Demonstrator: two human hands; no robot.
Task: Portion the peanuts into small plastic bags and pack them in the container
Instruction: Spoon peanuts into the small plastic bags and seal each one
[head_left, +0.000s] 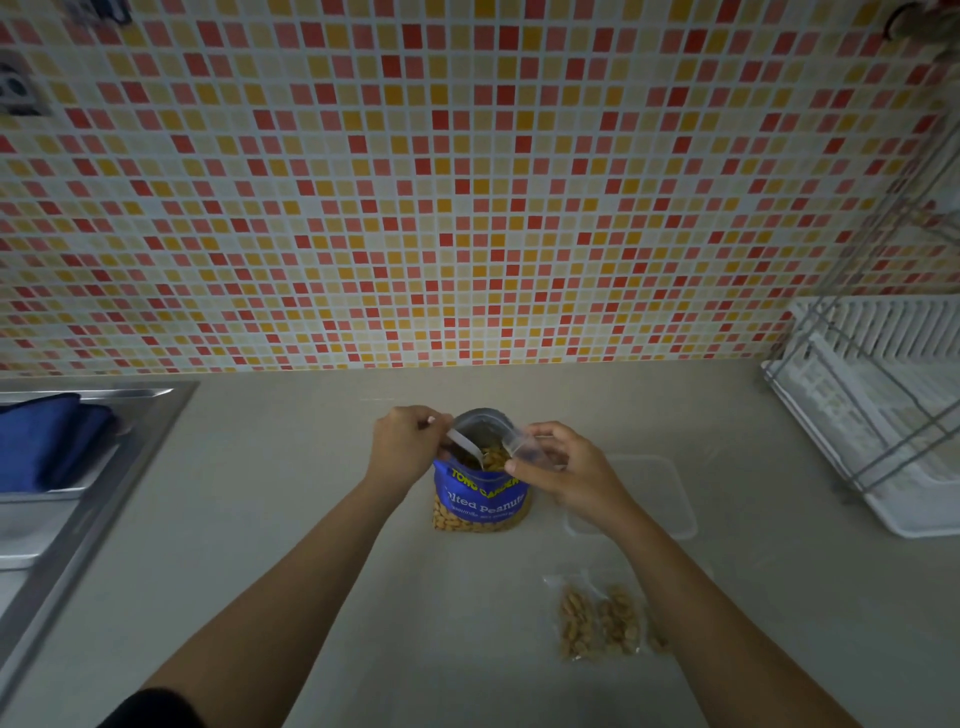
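Observation:
A blue bag of salted peanuts (480, 499) stands open in the middle of the counter. My left hand (405, 447) grips a white spoon (465, 448) whose bowl holds peanuts inside the bag's mouth. My right hand (563, 467) pinches a small clear plastic bag (524, 448) open right beside the peanut bag's mouth. A clear plastic container (660, 499) sits on the counter just right of my right hand. Filled small bags of peanuts (597, 621) lie near the front, partly hidden by my right forearm.
A steel sink (62, 499) with a blue cloth (47, 447) is at the left. A white dish rack (883, 415) with a wire frame stands at the right. A mosaic-tiled wall (467, 182) rises behind the beige counter (311, 597).

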